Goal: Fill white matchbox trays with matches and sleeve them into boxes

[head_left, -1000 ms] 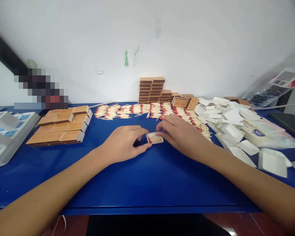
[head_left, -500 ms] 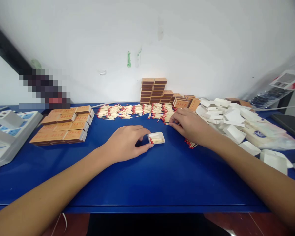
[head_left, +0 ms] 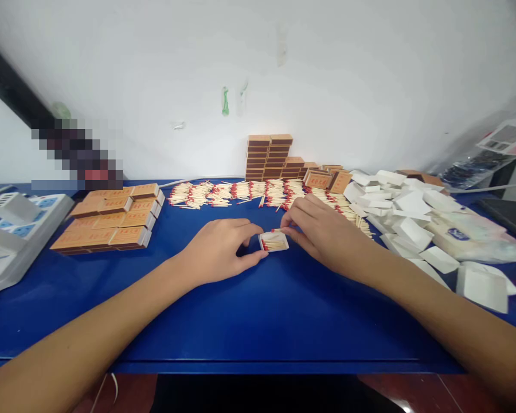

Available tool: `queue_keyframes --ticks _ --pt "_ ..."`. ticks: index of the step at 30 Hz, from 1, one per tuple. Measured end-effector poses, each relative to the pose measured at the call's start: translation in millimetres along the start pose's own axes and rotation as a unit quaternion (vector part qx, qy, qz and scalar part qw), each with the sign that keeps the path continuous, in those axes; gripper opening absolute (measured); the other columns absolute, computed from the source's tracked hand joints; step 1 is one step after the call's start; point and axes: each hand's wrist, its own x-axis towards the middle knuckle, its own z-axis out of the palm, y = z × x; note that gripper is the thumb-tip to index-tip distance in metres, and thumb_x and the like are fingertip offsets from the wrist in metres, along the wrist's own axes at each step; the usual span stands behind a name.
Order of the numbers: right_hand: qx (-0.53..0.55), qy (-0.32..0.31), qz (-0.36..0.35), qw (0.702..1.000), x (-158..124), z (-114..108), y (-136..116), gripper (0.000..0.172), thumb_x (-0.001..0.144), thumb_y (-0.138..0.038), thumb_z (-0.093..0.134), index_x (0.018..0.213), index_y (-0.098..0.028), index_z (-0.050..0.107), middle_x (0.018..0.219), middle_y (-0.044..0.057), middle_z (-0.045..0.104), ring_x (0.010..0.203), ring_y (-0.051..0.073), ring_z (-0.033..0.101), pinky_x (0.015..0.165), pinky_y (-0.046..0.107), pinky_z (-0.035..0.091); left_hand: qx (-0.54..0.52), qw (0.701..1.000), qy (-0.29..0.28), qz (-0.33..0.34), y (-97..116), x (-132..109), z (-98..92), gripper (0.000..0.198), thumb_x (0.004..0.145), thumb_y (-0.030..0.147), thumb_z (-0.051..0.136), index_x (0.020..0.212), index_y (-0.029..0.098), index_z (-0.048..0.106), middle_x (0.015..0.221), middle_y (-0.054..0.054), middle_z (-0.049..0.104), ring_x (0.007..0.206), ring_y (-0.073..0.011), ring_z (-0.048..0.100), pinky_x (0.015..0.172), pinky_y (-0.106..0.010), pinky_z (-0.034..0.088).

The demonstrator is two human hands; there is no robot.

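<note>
"Where's the tray (head_left: 287, 246)?"
"Mid-frame: white, part-filled with red-headed matches (head_left: 274, 245). Left hand (head_left: 223, 249) pinches its left end; right hand (head_left: 322, 232) pinches one match (head_left: 278, 230)."
"Around?"
"Match pile (head_left: 275, 193) above, boxes (head_left: 112, 221) left, loose trays (head_left: 413, 202) right."

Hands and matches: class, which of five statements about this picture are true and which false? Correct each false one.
1. The left hand grips one end of a small white tray. True.
2. That tray is bare inside. False: matches lie in it.
3. The right hand pinches a match at the tray. True.
4. The right side of the blue table holds nothing white. False: a heap of white trays lies there.
5. A stack of matchboxes stands by the wall. True.
</note>
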Motion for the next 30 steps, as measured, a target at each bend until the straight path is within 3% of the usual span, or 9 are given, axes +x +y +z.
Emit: queue_keyframes --ticks 7,11,17,21,30 --pt "-0.032 0.003 -0.047 0.998 3 9 -16 0.024 0.111 -0.017 0.05 0.095 -0.018 0.069 0.091 0.011 0.067 0.09 0.027 0.058 0.083 0.04 0.048 0.004 1.0 -0.004 0.003 0 1 0.4 0.023 0.1 0.036 0.073 0.115 0.019 0.076 0.09 -0.001 0.07 0.074 -0.0161 0.063 0.068 -0.029 0.043" --pt "0.009 0.008 -0.042 0.999 4 9 -18 0.025 0.113 -0.023 0.05 0.097 -0.018 0.069 0.093 0.011 0.068 0.09 0.027 0.06 0.082 0.04 0.049 0.005 1.0 -0.006 0.0 0 1 0.0 0.021 0.1 0.036 0.074 0.112 0.019 0.077 0.089 0.0 0.07 0.075 -0.016 0.064 0.069 -0.029 0.043" --pt "0.002 0.049 0.031 0.998 -3 8 23 0.019 0.109 -0.024 0.055 0.104 -0.017 0.072 0.099 0.013 0.069 0.097 0.03 0.063 0.086 0.044 0.051 0.002 1.0 0.006 0.002 0 -1 0.8 0.026 0.101 0.036 0.074 0.121 0.02 0.077 0.09 0.001 0.071 0.073 -0.0148 0.063 0.068 -0.029 0.044" --pt "-0.024 0.014 0.081 0.996 -8 12 51 0.02 0.105 -0.026 0.058 0.103 -0.017 0.075 0.097 0.014 0.067 0.097 0.032 0.063 0.083 0.045 0.051 0.006 1.0 0.004 0.001 0 -1 0.9 0.027 0.101 0.036 0.074 0.122 0.02 0.077 0.09 0.0 0.071 0.073 -0.0149 0.063 0.068 -0.029 0.045" --pt "-0.02 -0.028 0.093 0.995 -5 16 50 0.019 0.104 -0.025 0.057 0.099 -0.018 0.074 0.101 0.016 0.068 0.098 0.033 0.064 0.086 0.047 0.052 0.004 1.0 0.001 0.0 0 -1 -1.9 0.027 0.1 0.036 0.074 0.122 0.021 0.077 0.091 0.0 0.072 0.072 -0.0146 0.062 0.067 -0.029 0.045"
